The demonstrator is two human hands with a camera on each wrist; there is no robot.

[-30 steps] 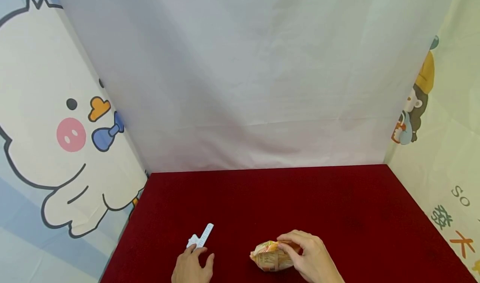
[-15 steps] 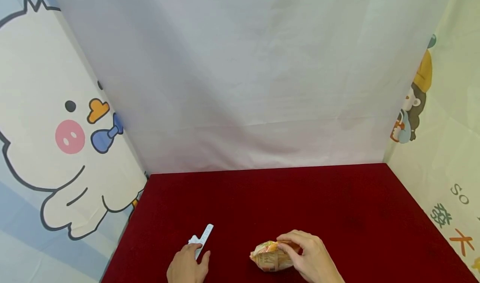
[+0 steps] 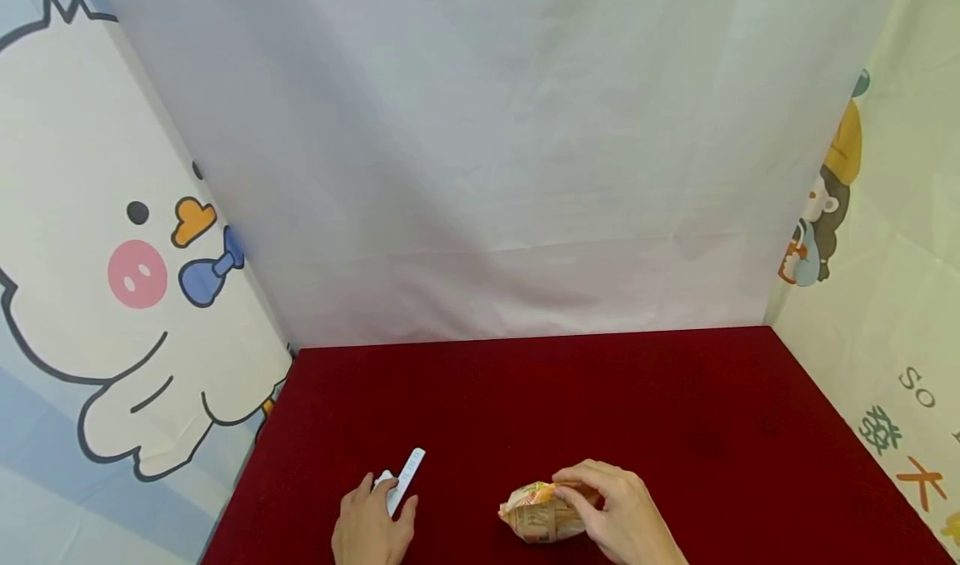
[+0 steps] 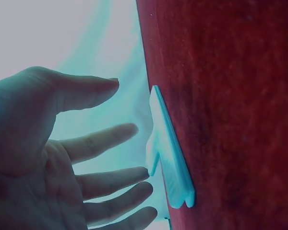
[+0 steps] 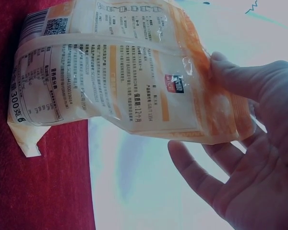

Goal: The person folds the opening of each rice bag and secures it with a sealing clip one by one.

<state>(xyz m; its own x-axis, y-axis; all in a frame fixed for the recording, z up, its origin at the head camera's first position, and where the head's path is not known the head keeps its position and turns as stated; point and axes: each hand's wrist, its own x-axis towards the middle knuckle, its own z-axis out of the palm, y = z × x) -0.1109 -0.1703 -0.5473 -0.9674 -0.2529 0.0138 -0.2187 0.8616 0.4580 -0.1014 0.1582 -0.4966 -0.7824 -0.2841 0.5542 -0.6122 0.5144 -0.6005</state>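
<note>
A pale blue bag clip (image 3: 406, 482), a long flat bar with a tab on one side, lies on the red tabletop at front left. My left hand (image 3: 372, 527) hovers at its near left side, fingers spread and partly covering the tab. In the left wrist view the middle fingertip comes right up to the clip (image 4: 170, 153); whether they touch I cannot tell. Right of that, a printed plastic food bag (image 3: 542, 517) marked 300 g lies on the table. Its right end is pinched between thumb and fingers of my right hand (image 3: 626, 515), as the bag (image 5: 105, 81) in the right wrist view confirms.
The red table (image 3: 540, 407) runs back to a white cloth wall (image 3: 525, 173). A cartoon-printed curtain (image 3: 75, 165) borders it on the left, and a pale printed curtain (image 3: 900, 298) on the right.
The left hand has drawn slightly left, off the clip's near end, showing more of the bar, and its fingers now cover more of the tab. The right hand and the food bag stay put.
</note>
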